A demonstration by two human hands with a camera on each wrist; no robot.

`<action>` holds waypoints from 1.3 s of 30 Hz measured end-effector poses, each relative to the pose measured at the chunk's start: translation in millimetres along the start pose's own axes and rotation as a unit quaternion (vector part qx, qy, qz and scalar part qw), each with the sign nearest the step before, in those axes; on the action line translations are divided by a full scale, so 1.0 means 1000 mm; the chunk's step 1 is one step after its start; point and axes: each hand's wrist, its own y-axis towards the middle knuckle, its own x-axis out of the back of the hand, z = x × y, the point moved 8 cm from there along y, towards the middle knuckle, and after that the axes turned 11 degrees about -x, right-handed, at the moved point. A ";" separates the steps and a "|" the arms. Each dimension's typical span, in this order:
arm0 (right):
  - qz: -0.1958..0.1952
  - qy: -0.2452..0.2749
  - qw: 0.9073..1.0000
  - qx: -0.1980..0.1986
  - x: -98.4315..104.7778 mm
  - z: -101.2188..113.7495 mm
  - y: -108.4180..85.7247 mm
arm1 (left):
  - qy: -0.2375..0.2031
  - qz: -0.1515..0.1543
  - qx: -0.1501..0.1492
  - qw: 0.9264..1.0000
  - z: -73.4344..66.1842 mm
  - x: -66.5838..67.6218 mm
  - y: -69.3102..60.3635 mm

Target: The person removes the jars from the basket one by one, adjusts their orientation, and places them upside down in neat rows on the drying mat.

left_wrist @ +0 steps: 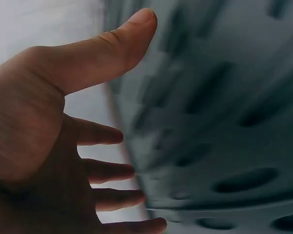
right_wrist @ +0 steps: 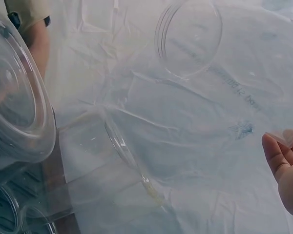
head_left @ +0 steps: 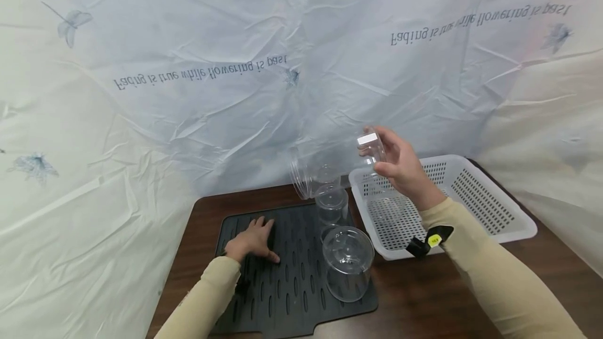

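My right hand [head_left: 400, 164] grips a clear plastic jar [head_left: 325, 164] round its base end, thumb on the near side and fingers behind. The jar lies nearly sideways in the air, its threaded mouth pointing left. In the right wrist view the fingers [right_wrist: 278, 153] show at the right edge, with the jar's ringed mouth [right_wrist: 161, 36] at the top. My left hand [head_left: 252, 239] is at the left part of a dark slotted mat [head_left: 287, 297], fingers spread and nothing held; in the left wrist view its thumb [left_wrist: 107, 56] stands apart from the straight fingers.
Upside down on the mat's right side stand clear jars: a near one [head_left: 348, 266] and another behind it [head_left: 332, 208]. A white perforated basket [head_left: 515, 224] sits on the brown table [head_left: 414, 297] to the right. A pale printed sheet [head_left: 245, 114] hangs behind and along the sides.
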 end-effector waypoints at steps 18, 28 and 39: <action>0.018 -0.049 0.998 -0.037 -0.009 -0.003 0.015 | -0.002 0.003 0.024 1.000 0.023 -0.019 0.004; 0.012 -0.127 0.990 -0.065 -0.017 -0.002 0.026 | -0.010 -0.009 0.019 1.000 0.022 -0.021 0.001; 0.020 -0.242 0.967 -0.071 -0.030 -0.007 0.043 | -0.021 -0.017 0.007 1.000 0.021 -0.021 0.000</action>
